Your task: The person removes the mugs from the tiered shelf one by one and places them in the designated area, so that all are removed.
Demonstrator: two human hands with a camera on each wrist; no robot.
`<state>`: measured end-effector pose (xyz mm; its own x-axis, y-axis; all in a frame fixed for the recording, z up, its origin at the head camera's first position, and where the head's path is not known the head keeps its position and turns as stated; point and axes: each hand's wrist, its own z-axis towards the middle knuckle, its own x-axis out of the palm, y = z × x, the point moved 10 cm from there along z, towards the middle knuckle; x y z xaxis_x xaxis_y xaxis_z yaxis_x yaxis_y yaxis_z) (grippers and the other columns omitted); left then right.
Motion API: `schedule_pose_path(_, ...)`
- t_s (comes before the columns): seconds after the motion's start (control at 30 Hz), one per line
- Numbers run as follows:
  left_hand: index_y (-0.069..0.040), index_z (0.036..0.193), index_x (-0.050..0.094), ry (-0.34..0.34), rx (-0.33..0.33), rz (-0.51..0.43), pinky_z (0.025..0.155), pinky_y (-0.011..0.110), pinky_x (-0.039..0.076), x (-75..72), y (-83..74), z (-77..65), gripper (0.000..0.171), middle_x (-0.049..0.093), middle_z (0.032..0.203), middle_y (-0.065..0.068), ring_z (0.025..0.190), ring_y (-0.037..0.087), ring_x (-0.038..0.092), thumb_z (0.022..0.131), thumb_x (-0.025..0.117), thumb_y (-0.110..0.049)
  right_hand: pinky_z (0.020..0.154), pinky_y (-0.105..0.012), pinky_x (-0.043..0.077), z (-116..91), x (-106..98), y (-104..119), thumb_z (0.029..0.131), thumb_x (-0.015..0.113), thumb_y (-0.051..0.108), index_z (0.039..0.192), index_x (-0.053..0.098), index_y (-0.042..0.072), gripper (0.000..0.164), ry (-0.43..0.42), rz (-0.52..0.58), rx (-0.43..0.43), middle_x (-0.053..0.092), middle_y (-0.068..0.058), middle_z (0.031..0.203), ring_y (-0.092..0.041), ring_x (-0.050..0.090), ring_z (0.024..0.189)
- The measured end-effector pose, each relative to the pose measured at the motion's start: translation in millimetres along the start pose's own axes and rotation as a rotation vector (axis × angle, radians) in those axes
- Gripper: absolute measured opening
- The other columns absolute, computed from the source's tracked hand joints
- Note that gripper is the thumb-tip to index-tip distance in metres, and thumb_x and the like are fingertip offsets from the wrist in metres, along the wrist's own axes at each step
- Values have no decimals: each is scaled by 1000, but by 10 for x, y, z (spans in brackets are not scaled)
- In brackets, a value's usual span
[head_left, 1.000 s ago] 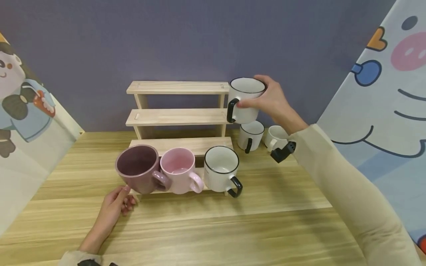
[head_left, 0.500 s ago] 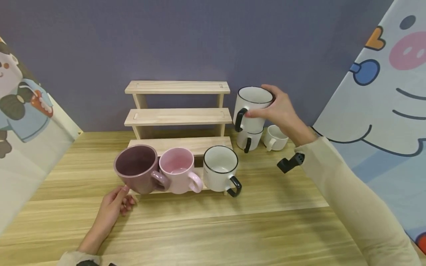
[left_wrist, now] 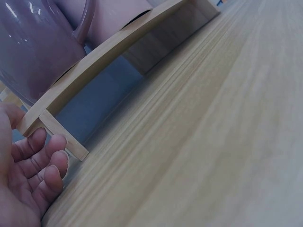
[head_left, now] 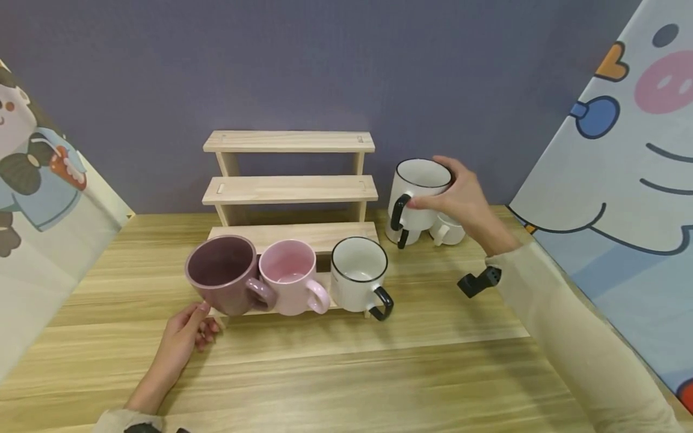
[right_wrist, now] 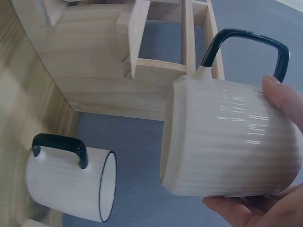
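Note:
My right hand (head_left: 462, 195) grips a white mug (head_left: 414, 187) with a black rim and black handle, held upright in the air right of the tiered wooden rack (head_left: 289, 189). Below it, partly hidden in the head view, a second white mug (right_wrist: 66, 182) with a black handle stands on the table. At the rack's front left corner, my left hand (head_left: 184, 331) pinches the end of the lowest shelf (left_wrist: 97, 59). That shelf bears a purple mug (head_left: 230, 294), a pink mug (head_left: 292, 291) and a white black-handled mug (head_left: 352, 291).
A small all-white mug (head_left: 448, 231) stands on the wooden table (head_left: 346, 373) at the back right, partly behind my right hand. The rack's higher shelves bear nothing. A grey-blue wall (head_left: 303, 66) rises behind, with cartoon-printed panels (head_left: 617, 174) at the sides.
My right hand has carried the white mug down and to the right, away from the rack's upper shelves, until it overlaps the mug below in view. My left hand has stayed put.

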<state>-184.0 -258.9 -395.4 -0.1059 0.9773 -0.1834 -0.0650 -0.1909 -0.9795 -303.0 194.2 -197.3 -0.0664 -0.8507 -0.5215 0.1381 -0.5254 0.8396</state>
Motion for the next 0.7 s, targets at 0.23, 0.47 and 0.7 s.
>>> schedule_pose_path(0.23,-21,84,62,1,-2,21,44,22,43,-2,2,6,29,60,65,-6,53,6,52,104,40,-22,92,-40,45,-73,34,-130,67,87,19,149,28,15,101,8,-5,0,47,-15,136,-28,50,115)
schedule_pose_path(0.47,-20,84,62,2,-6,13,44,21,43,-3,-5,-1,29,61,65,-6,53,6,52,104,40,-22,88,-35,46,-161,76,-269,68,86,15,148,28,13,99,31,4,-11,48,-16,133,-28,51,114)
schedule_pose_path(0.7,-15,85,62,1,-5,10,44,21,43,-3,-18,1,29,61,65,-6,53,6,52,104,40,-22,85,-28,45,-236,129,-418,68,86,11,148,28,9,99,43,7,-18,48,-19,133,-30,50,115)
